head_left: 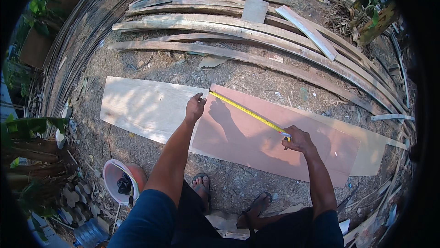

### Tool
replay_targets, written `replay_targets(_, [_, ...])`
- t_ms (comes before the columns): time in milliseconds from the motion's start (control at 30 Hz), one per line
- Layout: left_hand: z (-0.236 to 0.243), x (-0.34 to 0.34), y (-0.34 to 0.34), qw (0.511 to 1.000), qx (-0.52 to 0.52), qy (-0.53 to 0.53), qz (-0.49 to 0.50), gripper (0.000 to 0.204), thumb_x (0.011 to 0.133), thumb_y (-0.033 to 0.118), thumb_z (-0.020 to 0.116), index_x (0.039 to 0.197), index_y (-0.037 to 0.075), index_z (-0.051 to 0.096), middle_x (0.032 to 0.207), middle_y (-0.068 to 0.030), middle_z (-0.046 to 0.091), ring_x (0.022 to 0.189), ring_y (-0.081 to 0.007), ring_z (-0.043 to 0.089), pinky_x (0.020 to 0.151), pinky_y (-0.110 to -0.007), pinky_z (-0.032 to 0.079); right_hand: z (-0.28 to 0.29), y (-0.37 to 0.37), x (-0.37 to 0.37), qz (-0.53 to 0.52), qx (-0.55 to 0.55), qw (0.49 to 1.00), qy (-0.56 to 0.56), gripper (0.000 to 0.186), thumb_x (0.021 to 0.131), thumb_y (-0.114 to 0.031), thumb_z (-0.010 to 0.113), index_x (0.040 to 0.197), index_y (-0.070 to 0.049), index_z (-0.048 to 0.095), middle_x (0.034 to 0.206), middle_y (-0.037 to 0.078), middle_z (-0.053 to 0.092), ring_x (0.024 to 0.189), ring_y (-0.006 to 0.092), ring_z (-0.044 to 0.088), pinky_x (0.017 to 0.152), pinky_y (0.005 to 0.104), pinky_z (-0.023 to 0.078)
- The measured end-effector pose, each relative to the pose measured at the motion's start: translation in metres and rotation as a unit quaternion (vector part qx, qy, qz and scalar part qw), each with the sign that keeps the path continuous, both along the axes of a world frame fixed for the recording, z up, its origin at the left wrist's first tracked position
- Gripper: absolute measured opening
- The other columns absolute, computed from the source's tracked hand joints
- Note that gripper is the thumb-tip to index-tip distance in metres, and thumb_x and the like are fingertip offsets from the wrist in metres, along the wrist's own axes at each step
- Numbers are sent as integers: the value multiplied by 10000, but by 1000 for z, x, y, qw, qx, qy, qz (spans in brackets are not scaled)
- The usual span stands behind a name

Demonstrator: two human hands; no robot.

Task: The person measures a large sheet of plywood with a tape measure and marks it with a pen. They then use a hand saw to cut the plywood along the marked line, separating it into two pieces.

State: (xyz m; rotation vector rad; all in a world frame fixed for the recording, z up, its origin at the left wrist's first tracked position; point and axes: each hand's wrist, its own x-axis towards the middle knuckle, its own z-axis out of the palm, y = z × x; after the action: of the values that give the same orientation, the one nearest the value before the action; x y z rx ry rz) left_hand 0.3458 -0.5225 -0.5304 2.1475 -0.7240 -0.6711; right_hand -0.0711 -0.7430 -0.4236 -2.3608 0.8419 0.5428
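Note:
A reddish-brown plywood sheet (pixel 270 156) lies on the ground in front of me, overlapping a paler plywood board (pixel 142 106) that shows on its left and right. A yellow tape measure (pixel 247 112) runs from the sheet's far left corner down to the right across its face. My right hand (pixel 299 140) is closed around the case end of the tape, over the sheet. Just left of the tape's hooked end hovers my left hand (pixel 195 107), fingers partly bent and apart, with nothing visible in them. Its shadow falls on the sheet.
Several long timber planks (pixel 220 23) lie across the far ground, with a short board (pixel 311 32) over them. A pink bucket (pixel 110 174) holding a black bag stands at the left. Long thin rods (pixel 68 37) line the left side. A small white piece (pixel 336 153) rests on the sheet.

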Motion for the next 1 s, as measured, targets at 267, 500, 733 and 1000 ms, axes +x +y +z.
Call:
replay_targets(267, [-89, 38, -74, 994, -53, -86, -31, 459, 854, 251, 632, 1217, -29, 621, 1037, -249, 688, 996, -382, 665, 862, -400, 503, -65, -48, 20, 48, -90, 995, -20, 609, 750, -442, 694, 1272, -145, 595, 1206, 64, 592, 1100, 268, 609, 892, 416, 510])
replay_targets(500, [-114, 43, -80, 997, -63, -45, 31, 436, 794, 199, 724, 1188, 21, 665, 929, -128, 719, 837, -245, 686, 775, -349, 518, -83, -55, 4, 10, -210, 976, -61, 667, 719, -329, 759, 1332, -158, 561, 1251, 58, 576, 1141, 252, 589, 887, 412, 528])
replay_targets(733, [-114, 48, -79, 996, -72, -34, 28, 423, 783, 196, 762, 1160, 23, 676, 849, -102, 706, 773, -196, 660, 723, -324, 506, -76, -76, -60, -112, -284, 949, 77, 828, 665, -246, 809, 1415, -164, 467, 1271, 68, 560, 1196, 255, 556, 928, 401, 527])
replay_targets(1000, [-126, 54, -79, 996, -82, -24, 19, 393, 796, 195, 762, 1123, -8, 681, 870, -108, 708, 771, -200, 663, 722, -320, 513, -84, -65, -80, -188, -289, 939, 8, 813, 724, -297, 817, 1432, -141, 450, 1447, 92, 460, 1287, 284, 501, 984, 426, 495])
